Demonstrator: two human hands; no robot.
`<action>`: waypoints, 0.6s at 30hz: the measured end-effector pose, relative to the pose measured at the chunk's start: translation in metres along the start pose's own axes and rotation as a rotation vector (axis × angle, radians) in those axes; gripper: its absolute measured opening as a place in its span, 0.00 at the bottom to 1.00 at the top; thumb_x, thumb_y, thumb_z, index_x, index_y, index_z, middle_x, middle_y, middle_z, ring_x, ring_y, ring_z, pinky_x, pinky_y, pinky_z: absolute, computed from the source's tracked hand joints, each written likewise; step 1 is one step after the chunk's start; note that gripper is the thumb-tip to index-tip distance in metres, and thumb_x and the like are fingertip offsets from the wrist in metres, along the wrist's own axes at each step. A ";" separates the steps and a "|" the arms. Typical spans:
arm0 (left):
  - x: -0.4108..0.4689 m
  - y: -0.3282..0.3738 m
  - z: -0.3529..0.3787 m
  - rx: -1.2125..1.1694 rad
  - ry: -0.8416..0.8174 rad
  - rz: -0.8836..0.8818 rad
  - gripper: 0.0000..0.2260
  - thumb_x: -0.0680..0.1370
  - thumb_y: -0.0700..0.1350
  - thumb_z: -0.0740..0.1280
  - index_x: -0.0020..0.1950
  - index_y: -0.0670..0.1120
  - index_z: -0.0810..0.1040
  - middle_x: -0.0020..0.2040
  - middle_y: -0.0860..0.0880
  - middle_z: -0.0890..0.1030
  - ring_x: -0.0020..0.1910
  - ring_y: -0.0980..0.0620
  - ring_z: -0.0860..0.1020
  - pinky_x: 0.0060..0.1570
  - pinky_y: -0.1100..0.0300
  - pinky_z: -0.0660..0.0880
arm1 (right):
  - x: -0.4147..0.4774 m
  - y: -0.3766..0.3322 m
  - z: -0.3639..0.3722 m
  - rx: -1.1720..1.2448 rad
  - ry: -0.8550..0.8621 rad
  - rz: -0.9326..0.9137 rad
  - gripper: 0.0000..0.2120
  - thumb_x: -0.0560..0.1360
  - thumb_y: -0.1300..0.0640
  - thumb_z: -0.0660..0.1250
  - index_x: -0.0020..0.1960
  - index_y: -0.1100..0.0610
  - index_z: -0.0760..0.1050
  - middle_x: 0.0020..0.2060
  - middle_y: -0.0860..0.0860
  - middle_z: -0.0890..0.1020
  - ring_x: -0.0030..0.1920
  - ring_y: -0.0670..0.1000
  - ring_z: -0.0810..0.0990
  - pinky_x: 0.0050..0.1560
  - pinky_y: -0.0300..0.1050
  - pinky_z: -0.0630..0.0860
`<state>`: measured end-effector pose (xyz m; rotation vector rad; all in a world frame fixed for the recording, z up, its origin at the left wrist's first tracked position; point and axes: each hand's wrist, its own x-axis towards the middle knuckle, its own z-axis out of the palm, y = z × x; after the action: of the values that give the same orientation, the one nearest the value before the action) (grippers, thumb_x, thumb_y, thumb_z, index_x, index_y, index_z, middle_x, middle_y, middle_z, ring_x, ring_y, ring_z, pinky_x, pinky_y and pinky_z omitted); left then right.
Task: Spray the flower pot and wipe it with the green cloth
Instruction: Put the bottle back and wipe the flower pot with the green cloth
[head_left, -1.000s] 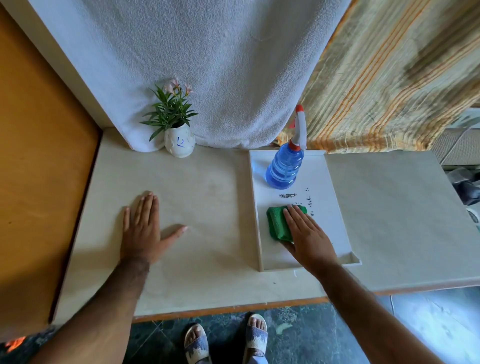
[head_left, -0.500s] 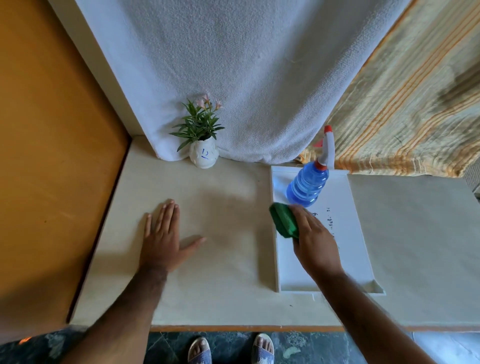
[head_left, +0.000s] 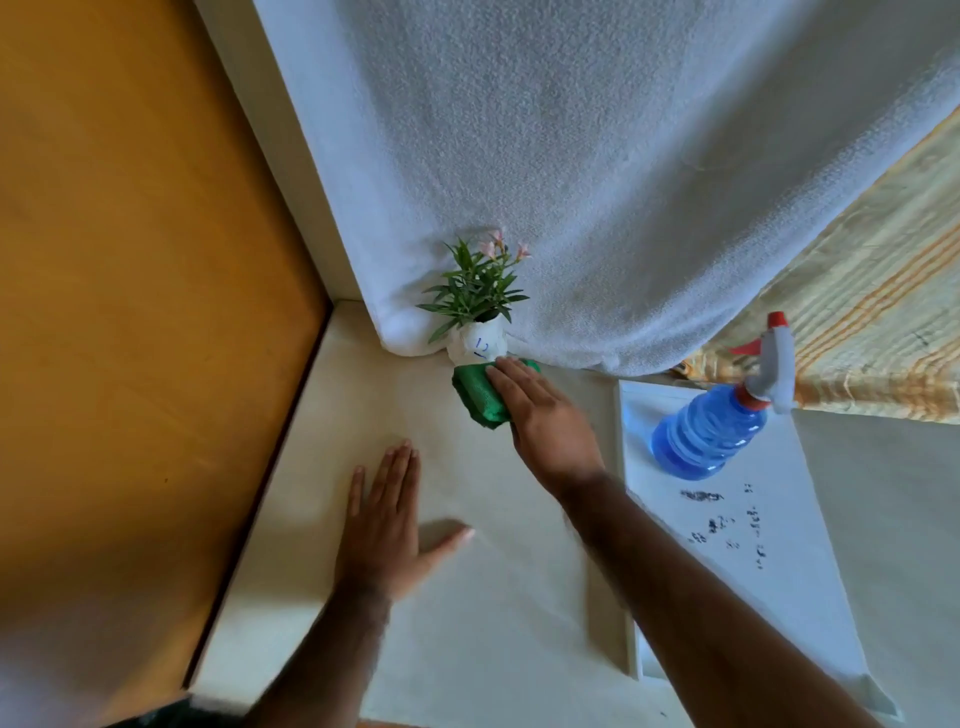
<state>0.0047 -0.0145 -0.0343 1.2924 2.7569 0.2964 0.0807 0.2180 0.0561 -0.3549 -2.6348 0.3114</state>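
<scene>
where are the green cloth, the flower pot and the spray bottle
green cloth (head_left: 475, 397), head view, on the bare fold left of the right hand
flower pot (head_left: 475, 344), head view, on the white front wall by the blue marking
spray bottle (head_left: 701, 436), head view, on the blue body

Left hand (head_left: 387, 525): flat, palm down, fingers together toward 12, thumb splayed toward 3.
Right hand (head_left: 545, 415): my arm outstretched toward 11, fingers extended, pressing down.

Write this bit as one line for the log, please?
right hand: pressing cloth on pot | left hand: flat on table | sprayer: on tray
</scene>
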 end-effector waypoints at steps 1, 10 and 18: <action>0.000 0.000 0.000 -0.002 -0.008 0.000 0.55 0.71 0.81 0.54 0.83 0.41 0.59 0.84 0.44 0.60 0.81 0.44 0.63 0.79 0.38 0.54 | 0.006 -0.001 0.006 -0.008 0.015 -0.006 0.22 0.74 0.68 0.63 0.67 0.66 0.79 0.65 0.62 0.81 0.65 0.62 0.81 0.69 0.55 0.69; -0.002 -0.001 -0.004 0.018 -0.026 -0.016 0.56 0.72 0.82 0.54 0.85 0.42 0.55 0.86 0.46 0.55 0.83 0.47 0.58 0.79 0.38 0.55 | 0.040 0.006 0.038 -0.032 0.062 -0.011 0.23 0.75 0.64 0.56 0.65 0.66 0.81 0.63 0.62 0.83 0.63 0.63 0.82 0.69 0.56 0.70; -0.001 -0.001 -0.004 -0.010 -0.014 -0.001 0.55 0.72 0.81 0.55 0.84 0.40 0.59 0.85 0.45 0.58 0.83 0.46 0.60 0.78 0.35 0.60 | 0.031 0.013 0.054 -0.033 0.038 -0.047 0.22 0.75 0.65 0.57 0.64 0.66 0.81 0.64 0.61 0.82 0.64 0.61 0.82 0.71 0.52 0.70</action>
<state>0.0044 -0.0166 -0.0301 1.2853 2.7416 0.2992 0.0316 0.2312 0.0184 -0.3064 -2.6091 0.2432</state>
